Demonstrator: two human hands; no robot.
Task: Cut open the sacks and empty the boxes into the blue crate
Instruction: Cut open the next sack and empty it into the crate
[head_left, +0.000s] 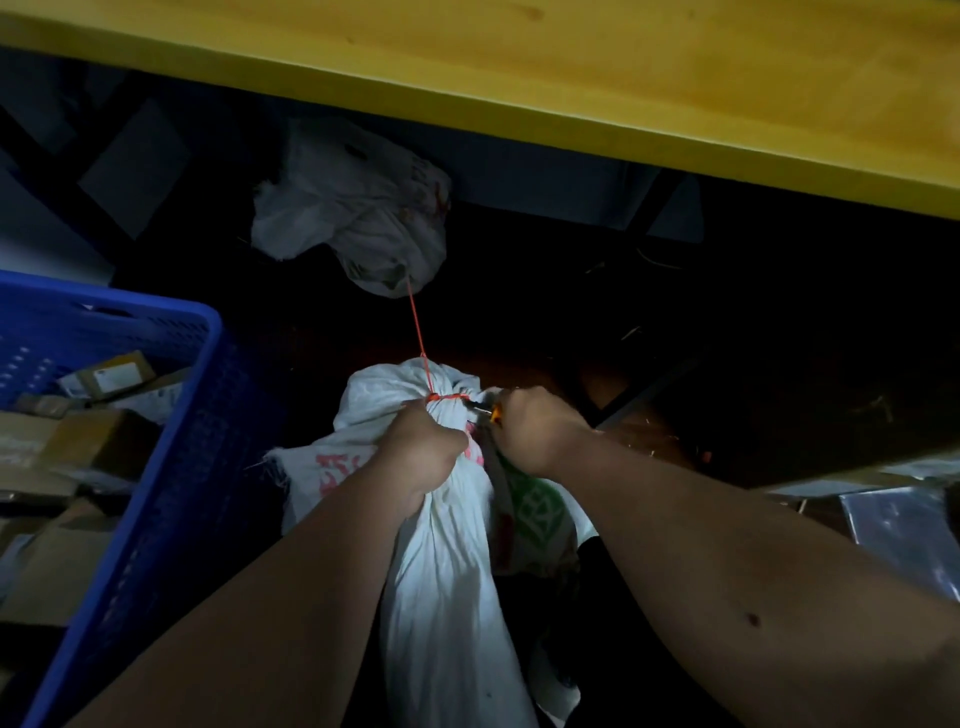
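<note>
A white woven sack (447, 561) with red and green print stands in the middle of the floor, its neck bunched and tied with a red string (421, 338). My left hand (423, 447) grips the neck just below the tie. My right hand (540, 431) is closed around a small cutter with a yellow handle (491, 410), its tip at the red tie. The blue crate (171, 467) stands at the left with several cardboard boxes (67, 447) inside. The string runs up to an empty white sack (358, 208) lying farther back.
A yellow wooden tabletop (571, 67) overhangs the scene at the top; the floor under it is dark, with black table legs (649, 208). Shiny packets (904, 525) lie at the right edge.
</note>
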